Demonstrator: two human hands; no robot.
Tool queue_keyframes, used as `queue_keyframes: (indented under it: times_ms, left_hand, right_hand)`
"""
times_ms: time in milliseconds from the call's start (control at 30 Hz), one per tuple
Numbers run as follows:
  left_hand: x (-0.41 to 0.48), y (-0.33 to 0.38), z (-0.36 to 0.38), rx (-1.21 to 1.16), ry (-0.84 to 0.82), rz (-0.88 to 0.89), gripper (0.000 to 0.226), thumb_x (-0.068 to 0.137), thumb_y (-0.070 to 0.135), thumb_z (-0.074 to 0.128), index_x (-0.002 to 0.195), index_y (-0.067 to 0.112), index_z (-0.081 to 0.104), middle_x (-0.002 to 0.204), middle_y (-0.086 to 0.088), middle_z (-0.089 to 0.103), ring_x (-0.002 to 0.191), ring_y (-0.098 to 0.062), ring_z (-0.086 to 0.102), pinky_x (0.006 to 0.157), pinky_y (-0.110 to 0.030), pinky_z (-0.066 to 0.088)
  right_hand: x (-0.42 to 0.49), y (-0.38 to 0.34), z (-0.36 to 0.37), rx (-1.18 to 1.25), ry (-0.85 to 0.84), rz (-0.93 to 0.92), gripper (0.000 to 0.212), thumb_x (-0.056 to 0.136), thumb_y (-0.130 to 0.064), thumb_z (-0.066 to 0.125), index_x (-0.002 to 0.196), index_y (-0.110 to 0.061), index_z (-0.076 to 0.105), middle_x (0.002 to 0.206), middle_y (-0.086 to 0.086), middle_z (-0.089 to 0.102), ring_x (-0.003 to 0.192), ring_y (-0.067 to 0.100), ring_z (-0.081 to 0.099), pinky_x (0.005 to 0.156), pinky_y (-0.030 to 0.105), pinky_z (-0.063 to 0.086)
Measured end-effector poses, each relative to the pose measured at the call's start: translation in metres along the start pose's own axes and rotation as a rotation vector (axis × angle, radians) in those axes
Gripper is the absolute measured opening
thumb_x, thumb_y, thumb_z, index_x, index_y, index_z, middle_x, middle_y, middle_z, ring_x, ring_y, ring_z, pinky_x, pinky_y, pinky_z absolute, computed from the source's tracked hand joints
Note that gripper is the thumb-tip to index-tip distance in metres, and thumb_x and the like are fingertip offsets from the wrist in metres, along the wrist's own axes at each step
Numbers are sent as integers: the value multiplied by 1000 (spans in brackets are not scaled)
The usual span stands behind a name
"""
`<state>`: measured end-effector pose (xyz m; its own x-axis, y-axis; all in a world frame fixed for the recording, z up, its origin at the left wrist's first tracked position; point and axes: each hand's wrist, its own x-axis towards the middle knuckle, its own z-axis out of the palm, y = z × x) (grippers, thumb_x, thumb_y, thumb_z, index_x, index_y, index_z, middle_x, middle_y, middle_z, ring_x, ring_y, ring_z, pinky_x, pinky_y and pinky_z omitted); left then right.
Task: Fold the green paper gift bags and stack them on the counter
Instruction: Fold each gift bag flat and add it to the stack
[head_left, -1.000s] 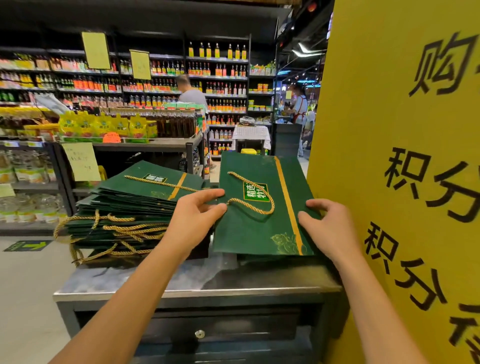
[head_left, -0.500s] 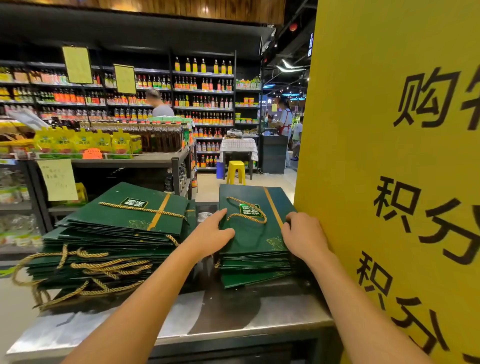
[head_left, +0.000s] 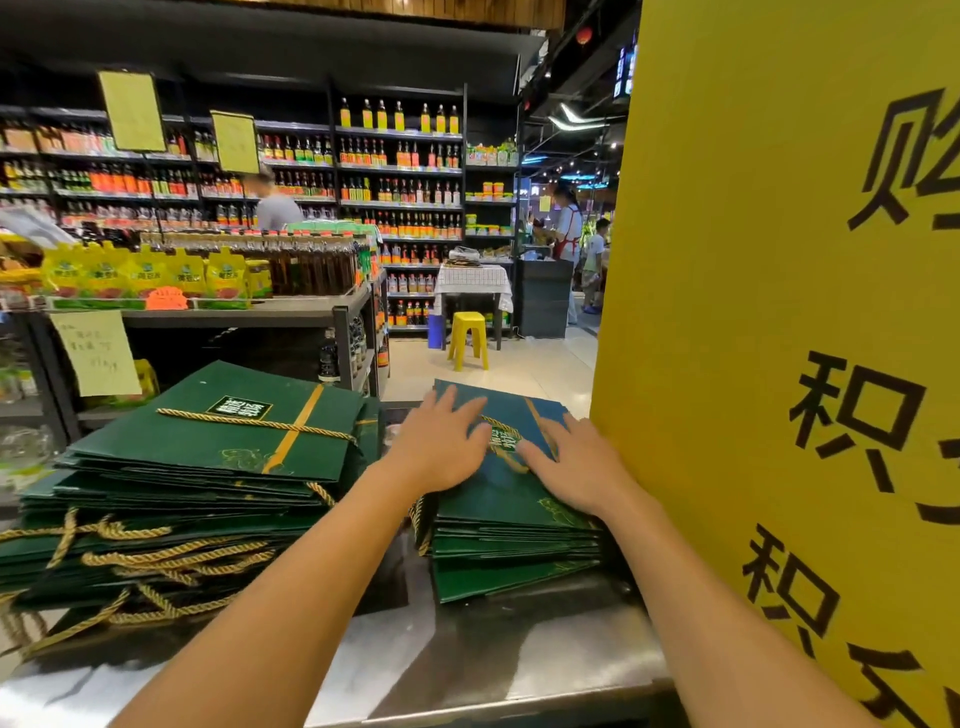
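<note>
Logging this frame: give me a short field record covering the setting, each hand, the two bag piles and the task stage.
setting: steel shop counter, yellow sign at its right
left hand: flat on the top bag, fingers straight
right hand: flat on the same bag, beside the left one
right stack: folded green bags, under both hands
left stack: larger pile of folded bags, untouched, rope handles hanging at the near side
stage: top bag lies folded on the right stack, pressed by both hands
</note>
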<state>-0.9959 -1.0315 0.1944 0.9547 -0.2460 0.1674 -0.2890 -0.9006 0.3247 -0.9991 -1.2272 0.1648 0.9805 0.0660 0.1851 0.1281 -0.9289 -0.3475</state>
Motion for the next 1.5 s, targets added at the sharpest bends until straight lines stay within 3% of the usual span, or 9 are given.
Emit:
queue_keyframes:
  times_ms: [133, 467, 567, 667, 767, 867, 1100, 1367, 1500]
  left_hand:
    - [8, -5, 29, 95, -120, -24, 56, 108, 41, 21, 162, 32, 9, 170, -12, -3, 156, -36, -8, 126, -47, 0]
    - [11, -12, 49, 69, -142, -31, 58, 106, 41, 21, 162, 35, 5, 170, -11, -8, 156, -33, -12, 127, -47, 0]
    - [8, -9, 47, 70, -124, -37, 59, 105, 42, 21, 162, 36, 7, 170, -9, -5, 156, -31, -11, 127, -48, 2]
    - [-1, -5, 42, 64, -55, -34, 56, 107, 42, 25, 161, 29, 21, 169, -13, 12, 156, -32, 3, 126, -46, 12]
    - [-14, 3, 25, 42, 52, 8, 48, 106, 45, 33, 135, 19, 60, 137, -13, 54, 132, -32, 47, 106, -44, 43]
    - [-37, 10, -8, 22, 142, 34, 33, 102, 37, 45, 114, 17, 69, 114, -5, 67, 105, -25, 63, 84, -35, 51]
    - [-111, -33, -97, 59, 299, -74, 23, 98, 29, 53, 110, 23, 72, 105, 2, 73, 95, -22, 67, 87, -41, 58]
    - [-175, -143, -152, 116, 463, -396, 16, 99, 32, 61, 96, 19, 71, 90, -1, 73, 81, -20, 68, 76, -39, 60]
    - [-186, -174, -147, 78, 463, -555, 46, 98, 42, 60, 60, 17, 52, 53, -2, 49, 48, -20, 45, 49, -24, 33]
  right_hand:
    - [7, 8, 15, -31, -128, 32, 78, 96, -77, 18, 162, -37, 10, 171, 5, 1, 157, 25, -1, 126, 47, 7]
    - [13, 11, 31, -166, -192, 66, 71, 99, -69, 9, 162, -36, 3, 171, 5, -1, 157, 27, -2, 125, 48, 2]
    - [12, 9, 31, -157, -168, 62, 70, 101, -67, 11, 162, -35, 8, 171, 6, 5, 157, 27, 4, 126, 47, 7]
    - [4, 5, 27, -153, 5, 16, 65, 103, -63, 21, 157, -28, 35, 160, 8, 37, 147, 25, 35, 119, 43, 32]
    - [-7, -5, 12, -280, 174, -29, 58, 104, -60, 25, 125, -21, 63, 116, 4, 67, 102, 22, 65, 86, 38, 52]
    - [-16, -27, -2, -214, 353, -120, 47, 106, -52, 35, 111, -20, 68, 102, 0, 67, 92, 21, 63, 80, 40, 52]
    - [-31, -129, -9, 279, 207, -359, 30, 100, -40, 52, 95, -17, 70, 89, 0, 67, 86, 19, 60, 77, 39, 52]
    - [-24, -186, 32, 246, -24, -285, 51, 96, -57, 54, 70, -13, 60, 62, 3, 58, 64, 23, 59, 70, 38, 52]
    - [-22, -194, 44, 230, 7, -186, 65, 87, -76, 47, 75, -15, 63, 68, 0, 62, 67, 21, 63, 73, 40, 58]
